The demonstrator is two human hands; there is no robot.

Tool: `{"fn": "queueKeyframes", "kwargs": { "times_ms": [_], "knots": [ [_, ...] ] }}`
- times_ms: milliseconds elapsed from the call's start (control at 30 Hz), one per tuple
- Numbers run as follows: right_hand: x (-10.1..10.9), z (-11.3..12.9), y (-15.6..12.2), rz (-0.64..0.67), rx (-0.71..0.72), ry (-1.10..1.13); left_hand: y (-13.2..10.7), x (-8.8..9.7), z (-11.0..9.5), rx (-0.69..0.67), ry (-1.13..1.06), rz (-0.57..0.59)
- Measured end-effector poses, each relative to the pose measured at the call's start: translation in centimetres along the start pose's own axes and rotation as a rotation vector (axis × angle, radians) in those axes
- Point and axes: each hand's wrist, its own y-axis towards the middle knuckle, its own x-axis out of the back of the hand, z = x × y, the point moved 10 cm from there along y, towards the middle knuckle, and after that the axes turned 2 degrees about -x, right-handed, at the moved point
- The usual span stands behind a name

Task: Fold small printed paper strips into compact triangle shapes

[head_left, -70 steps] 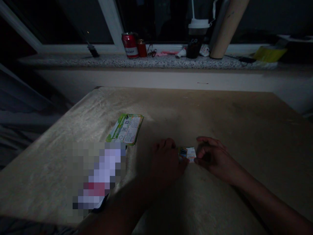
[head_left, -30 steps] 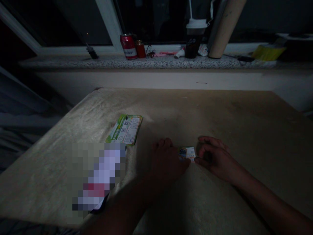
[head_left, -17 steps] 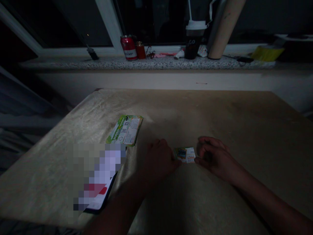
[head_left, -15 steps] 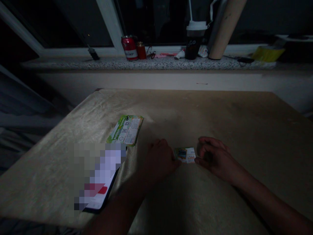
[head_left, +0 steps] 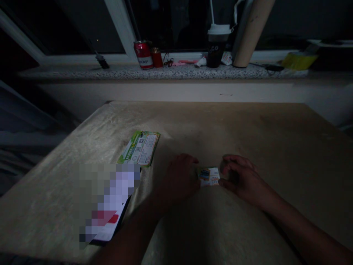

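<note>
A small printed card (head_left: 210,176) lies flat on the tan table (head_left: 248,125), between my two hands. My left hand (head_left: 180,178) rests knuckles up with curled fingers touching the card's left edge. At the card's right edge my right hand (head_left: 242,178) is closed in a pinch, thumb and fingertips on the card. The room is dim, so finger detail is poor.
A green and white leaflet (head_left: 139,148) lies to the left, with a lit phone (head_left: 110,206) nearer the table's front left corner. The granite window sill (head_left: 82,72) behind holds a red can (head_left: 142,55), a lidded dark cup (head_left: 216,44), a cardboard tube (head_left: 250,29) and small items.
My left hand slid a little left, uncovering more of the card, then came back to its left edge. My right hand has stayed at the right edge.
</note>
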Motion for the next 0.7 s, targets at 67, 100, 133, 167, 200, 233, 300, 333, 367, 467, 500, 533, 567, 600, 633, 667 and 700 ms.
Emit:
{"fn": "queueKeyframes", "kwargs": {
  "times_ms": [67, 100, 133, 167, 200, 233, 300, 333, 367, 467, 500, 533, 567, 600, 633, 667, 700],
  "knots": [
    [0.0, 0.1, 0.0, -0.005, 0.016, 0.008, -0.2, -0.7, -0.5, -0.042, 0.019, 0.025],
    [0.1, 0.2, 0.0, -0.011, 0.023, 0.011, -0.2, -1.0, -0.6, -0.047, 0.034, 0.029],
    [0.1, 0.2, 0.0, -0.019, 0.029, 0.017, -0.2, -1.1, -0.6, -0.046, 0.041, 0.023],
    [0.2, 0.4, 0.1, -0.025, 0.035, 0.028, -0.2, -1.4, -0.7, -0.048, 0.043, 0.027],
    [0.2, 0.5, 0.1, -0.032, 0.04, 0.046, -0.2, -1.5, -0.7, -0.047, 0.038, 0.027],
    [0.2, 0.7, 0.1, -0.038, 0.046, 0.073, -0.1, -1.6, -0.8, -0.049, 0.026, 0.029],
    [0.2, 1.1, 0.2, -0.033, 0.059, 0.173, 0.1, -1.7, -1.0, -0.053, -0.021, 0.03],
    [0.1, 1.3, 0.2, -0.018, 0.062, 0.249, 0.2, -1.7, -1.0, -0.052, -0.058, 0.028],
    [0.0, 1.5, 0.3, 0.004, 0.055, 0.342, 0.2, -1.6, -1.0, -0.047, -0.105, 0.019],
    [-0.2, 1.5, 0.3, 0.05, -0.026, 0.656, 0.4, -1.0, -0.4, 0.027, -0.321, -0.054],
    [-0.1, 1.3, 0.3, 0.039, -0.062, 0.747, 0.4, -0.8, 0.0, 0.068, -0.418, -0.087],
    [0.1, 1.1, 0.3, 0.014, -0.094, 0.825, 0.3, -0.8, 0.4, 0.105, -0.528, -0.114],
    [0.3, 1.0, 0.2, -0.005, -0.117, 0.886, 0.3, -0.9, 0.7, 0.133, -0.641, -0.126],
    [0.3, 0.9, 0.2, -0.009, -0.134, 0.93, 0.3, -1.2, 0.8, 0.151, -0.744, -0.123],
    [0.2, 1.0, 0.2, 0.008, -0.144, 0.955, 0.2, -1.4, 0.7, 0.159, -0.818, -0.117],
    [-0.1, 1.1, 0.1, 0.044, -0.149, 0.967, 0.2, -1.6, 0.5, 0.158, -0.86, -0.103],
    [-0.4, 1.4, 0.1, 0.089, -0.144, 0.97, 0.2, -1.7, 0.3, 0.151, -0.859, -0.089]
  ]
}}
